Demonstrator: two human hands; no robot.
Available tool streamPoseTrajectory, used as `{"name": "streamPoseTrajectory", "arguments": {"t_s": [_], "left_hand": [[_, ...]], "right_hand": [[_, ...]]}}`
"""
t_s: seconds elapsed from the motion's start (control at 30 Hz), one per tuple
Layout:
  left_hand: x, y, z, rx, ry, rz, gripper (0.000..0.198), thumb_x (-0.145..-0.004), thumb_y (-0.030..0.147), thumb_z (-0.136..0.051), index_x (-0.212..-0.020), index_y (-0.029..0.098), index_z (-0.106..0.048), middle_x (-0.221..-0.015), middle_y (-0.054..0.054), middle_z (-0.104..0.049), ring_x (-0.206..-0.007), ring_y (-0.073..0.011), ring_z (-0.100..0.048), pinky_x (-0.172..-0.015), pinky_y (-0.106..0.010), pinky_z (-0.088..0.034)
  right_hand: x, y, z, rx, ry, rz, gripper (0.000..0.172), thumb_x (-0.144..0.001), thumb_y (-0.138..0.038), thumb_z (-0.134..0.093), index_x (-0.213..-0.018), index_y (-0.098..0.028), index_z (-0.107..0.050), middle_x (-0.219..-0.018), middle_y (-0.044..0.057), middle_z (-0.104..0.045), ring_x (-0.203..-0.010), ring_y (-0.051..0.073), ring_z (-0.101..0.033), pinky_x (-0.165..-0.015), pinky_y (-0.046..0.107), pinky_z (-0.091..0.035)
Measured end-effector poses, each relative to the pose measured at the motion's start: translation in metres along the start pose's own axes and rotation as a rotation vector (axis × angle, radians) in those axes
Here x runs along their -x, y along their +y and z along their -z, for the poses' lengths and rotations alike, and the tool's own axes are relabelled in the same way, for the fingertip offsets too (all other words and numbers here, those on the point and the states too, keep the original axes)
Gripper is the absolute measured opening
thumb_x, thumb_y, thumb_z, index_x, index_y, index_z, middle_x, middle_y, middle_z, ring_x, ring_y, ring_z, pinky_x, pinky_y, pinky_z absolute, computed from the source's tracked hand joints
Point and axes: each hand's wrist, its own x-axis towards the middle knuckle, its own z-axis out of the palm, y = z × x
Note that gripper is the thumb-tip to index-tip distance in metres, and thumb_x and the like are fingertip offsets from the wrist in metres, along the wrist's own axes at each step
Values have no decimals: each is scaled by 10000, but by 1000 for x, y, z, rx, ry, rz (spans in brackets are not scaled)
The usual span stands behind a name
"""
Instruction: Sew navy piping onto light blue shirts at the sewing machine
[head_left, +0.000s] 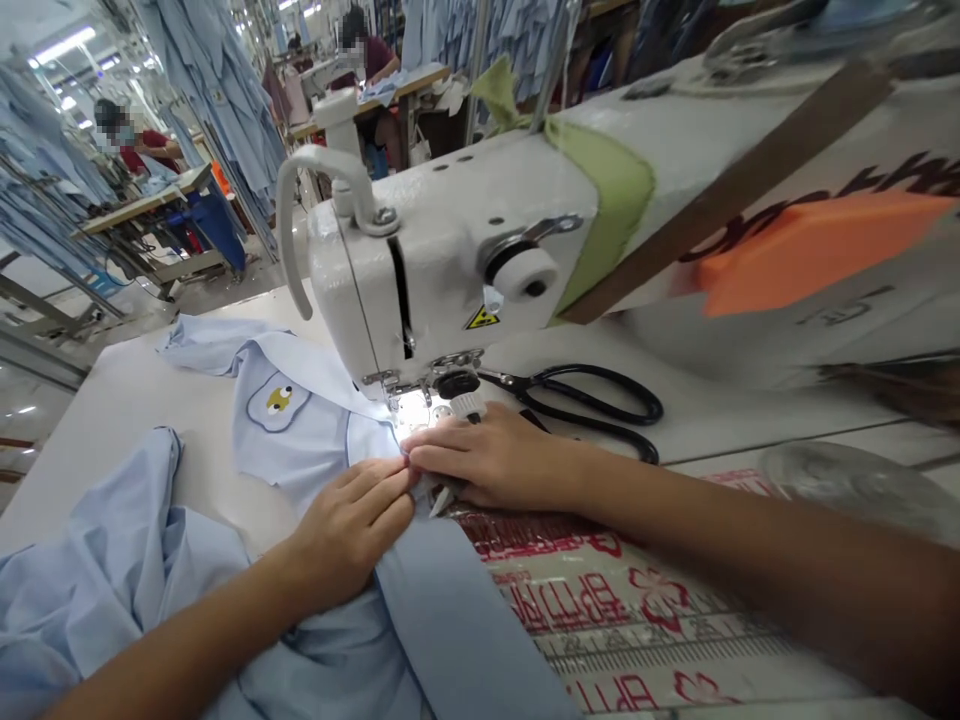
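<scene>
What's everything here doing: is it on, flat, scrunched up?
Needle light: on
Ceiling lights: on
Scissors: lying down, handles apart, blades partly hidden
Blue cloth strip: mostly smooth
Blue cloth heap: crumpled
Left hand: fingers resting on cloth
Right hand: fingers near the light

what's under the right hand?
Light-blue fabric shows beside the right hand, at its fingertips; a pale pointed tip pokes out below. The tip's other end and the surface beneath are covered.
</scene>
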Motion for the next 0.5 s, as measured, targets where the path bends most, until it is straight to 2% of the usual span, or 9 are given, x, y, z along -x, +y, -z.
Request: {"name": "streamPoseTrajectory", "arguments": {"t_s": [0.2,0.3,0.37,0.43,0.5], "left_hand": [[-4,-11,-1,27,6,12,164,-871,57,-424,-1007,79,-512,-1027,-163,-622,-1109,-222,-527,-914,-387,-490],[-5,-13,-2,36,1,138,215,-859,80,-409,-1058,95,-488,-1099,-167,-578,-1132,-226,-496,-933,-404,-467],[-6,-14,-4,-8,-33,242,311,-833,134,-438,-1139,81,-464,-1184,-192,-510,-1194,-268,-428,-975,-464,-417],[-7,-16,-7,-68,-86,293,429,-809,196,-475,-1217,71,-438,-1236,-207,-451,-1231,-314,-364,-1001,-522,-361],[-8,-19,-9,-105,-127,312,472,-798,230,-499,-1242,78,-444,-1237,-202,-435,-1221,-325,-359,-1003,-531,-345]], "right_hand": [[-1,-3,0,126,-39,-138,242,-814,-123,-460,-1014,-175,-585,-936,50,-681,-699,161,-606,-508,276,-307],[2,-7,-2,94,-34,-120,231,-832,-111,-419,-988,-167,-580,-973,65,-665,-727,160,-605,-493,268,-306],[7,-9,-3,45,-44,-132,199,-821,-118,-432,-949,-164,-577,-947,69,-658,-727,161,-598,-496,262,-314],[12,-6,-2,-8,-84,-282,154,-812,-176,-478,-936,-167,-571,-852,60,-656,-669,165,-588,-497,262,-322],[16,1,2,-59,-123,-517,151,-815,-274,-524,-920,-174,-565,-722,41,-639,-593,170,-568,-500,270,-337]]}}
